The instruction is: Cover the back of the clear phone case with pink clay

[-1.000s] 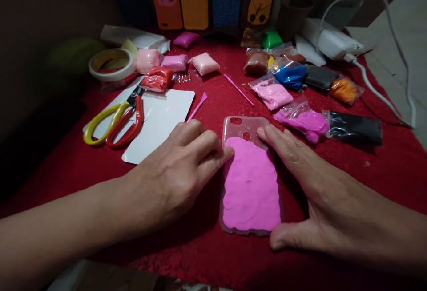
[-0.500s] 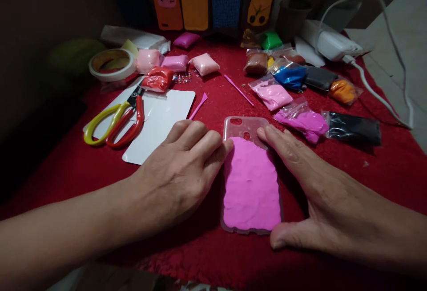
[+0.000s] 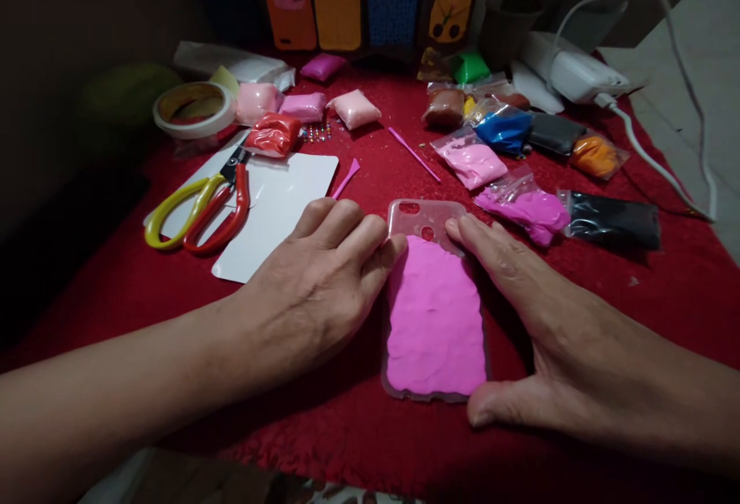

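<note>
A clear phone case (image 3: 442,215) lies on the red cloth, its camera hole at the far end. Lumpy pink clay (image 3: 436,319) covers most of its back, leaving the far end bare. My left hand (image 3: 324,280) is closed, fingers curled, with its thumb pressed on the clay's upper left edge; what the curled fingers touch is hidden. Along the right side, my right hand (image 3: 543,327) grips the case, fingertips at the upper right edge and thumb at the lower right corner.
Yellow-and-red-handled scissors (image 3: 216,207) rest on a white sheet (image 3: 289,188) at left, near a tape roll (image 3: 195,109). Beyond the case lie pink sticks (image 3: 413,154) and bagged clay, including a black packet (image 3: 613,221). A white cable (image 3: 653,157) runs along the right.
My left thumb has shifted slightly to the right and up along the clay's upper left edge. My right hand keeps its place on the case.
</note>
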A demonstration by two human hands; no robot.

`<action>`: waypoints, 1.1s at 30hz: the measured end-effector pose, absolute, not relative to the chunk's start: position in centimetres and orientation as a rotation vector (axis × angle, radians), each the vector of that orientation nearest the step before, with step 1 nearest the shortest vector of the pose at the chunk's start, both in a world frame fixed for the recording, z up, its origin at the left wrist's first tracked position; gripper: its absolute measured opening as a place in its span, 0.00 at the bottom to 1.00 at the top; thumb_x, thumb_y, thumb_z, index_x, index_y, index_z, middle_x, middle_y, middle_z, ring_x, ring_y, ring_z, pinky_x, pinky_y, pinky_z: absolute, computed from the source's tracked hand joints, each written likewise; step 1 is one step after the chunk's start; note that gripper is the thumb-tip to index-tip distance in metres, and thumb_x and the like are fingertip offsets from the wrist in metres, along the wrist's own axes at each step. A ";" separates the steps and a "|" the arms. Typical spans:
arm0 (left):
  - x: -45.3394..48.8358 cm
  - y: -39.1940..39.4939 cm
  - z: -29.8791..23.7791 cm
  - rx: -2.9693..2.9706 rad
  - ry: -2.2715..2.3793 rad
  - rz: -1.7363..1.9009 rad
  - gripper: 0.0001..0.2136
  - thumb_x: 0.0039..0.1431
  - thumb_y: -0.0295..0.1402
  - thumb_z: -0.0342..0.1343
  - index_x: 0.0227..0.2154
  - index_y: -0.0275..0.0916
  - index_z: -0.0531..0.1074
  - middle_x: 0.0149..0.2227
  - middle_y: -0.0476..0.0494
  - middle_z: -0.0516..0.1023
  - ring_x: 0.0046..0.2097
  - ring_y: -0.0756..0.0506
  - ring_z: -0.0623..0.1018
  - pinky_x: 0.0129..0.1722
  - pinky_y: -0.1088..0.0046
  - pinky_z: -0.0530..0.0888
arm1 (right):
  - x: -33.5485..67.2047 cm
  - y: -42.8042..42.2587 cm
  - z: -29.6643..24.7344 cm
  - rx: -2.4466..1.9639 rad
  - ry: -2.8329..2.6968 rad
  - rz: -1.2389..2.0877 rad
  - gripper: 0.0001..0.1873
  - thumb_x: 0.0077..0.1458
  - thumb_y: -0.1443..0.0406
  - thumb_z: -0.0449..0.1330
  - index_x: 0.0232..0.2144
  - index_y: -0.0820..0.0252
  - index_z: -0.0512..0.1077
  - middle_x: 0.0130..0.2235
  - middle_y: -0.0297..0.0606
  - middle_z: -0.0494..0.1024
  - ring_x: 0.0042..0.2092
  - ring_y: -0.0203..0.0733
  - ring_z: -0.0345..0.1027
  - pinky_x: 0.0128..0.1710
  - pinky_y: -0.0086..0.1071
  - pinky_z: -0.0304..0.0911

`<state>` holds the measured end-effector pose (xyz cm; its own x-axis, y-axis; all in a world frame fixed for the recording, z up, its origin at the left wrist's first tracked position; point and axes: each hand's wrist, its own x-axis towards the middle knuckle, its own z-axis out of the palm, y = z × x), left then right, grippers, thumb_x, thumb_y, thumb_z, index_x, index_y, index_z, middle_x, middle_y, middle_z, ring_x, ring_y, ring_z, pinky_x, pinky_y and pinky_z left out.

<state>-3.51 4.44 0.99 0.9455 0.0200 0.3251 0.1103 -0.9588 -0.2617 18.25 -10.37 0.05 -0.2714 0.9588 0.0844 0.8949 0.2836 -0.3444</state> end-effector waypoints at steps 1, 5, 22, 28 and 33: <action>-3.4 4.5 0.9 -2.819 -0.100 -0.448 0.17 0.70 0.26 0.41 0.44 0.27 0.76 0.35 0.37 0.74 0.36 0.39 0.67 0.37 0.59 0.67 | 18.3 -10.4 0.1 -1.701 -2.283 0.324 0.66 0.46 0.45 0.68 0.71 0.68 0.38 0.73 0.51 0.44 0.72 0.61 0.41 0.65 0.54 0.51; -3.3 4.8 0.2 -2.813 -0.135 -0.481 0.18 0.70 0.26 0.39 0.45 0.28 0.75 0.37 0.36 0.74 0.38 0.39 0.68 0.37 0.58 0.67 | 18.3 -10.4 0.2 -1.701 -2.297 0.310 0.64 0.48 0.45 0.67 0.71 0.69 0.38 0.73 0.51 0.45 0.72 0.60 0.41 0.65 0.53 0.51; -4.0 3.8 0.4 -3.014 0.023 -0.539 0.17 0.71 0.27 0.40 0.43 0.29 0.75 0.37 0.38 0.75 0.39 0.42 0.67 0.40 0.59 0.68 | 18.3 -10.3 0.0 -1.673 -2.299 0.302 0.65 0.47 0.47 0.68 0.71 0.69 0.37 0.73 0.51 0.45 0.71 0.61 0.41 0.65 0.53 0.52; -4.1 3.9 0.5 -3.075 0.025 -0.571 0.18 0.72 0.28 0.37 0.52 0.30 0.71 0.39 0.38 0.73 0.40 0.41 0.67 0.42 0.60 0.66 | 18.5 -10.3 0.1 -1.658 -2.310 0.297 0.64 0.49 0.45 0.66 0.72 0.68 0.35 0.73 0.49 0.42 0.72 0.60 0.41 0.66 0.52 0.50; -3.8 4.1 0.2 -3.004 0.031 -0.488 0.18 0.71 0.29 0.39 0.51 0.31 0.72 0.40 0.38 0.73 0.40 0.40 0.66 0.41 0.59 0.64 | 18.5 -10.3 -0.1 -1.669 -2.312 0.288 0.64 0.49 0.43 0.65 0.71 0.69 0.37 0.73 0.49 0.43 0.72 0.60 0.41 0.64 0.53 0.52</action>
<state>-3.85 4.11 0.16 0.9485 -0.0360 0.3147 -0.0047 -0.9950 -0.0996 18.49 -10.32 -0.08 -0.2968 0.9492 0.1046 0.8944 0.3147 -0.3179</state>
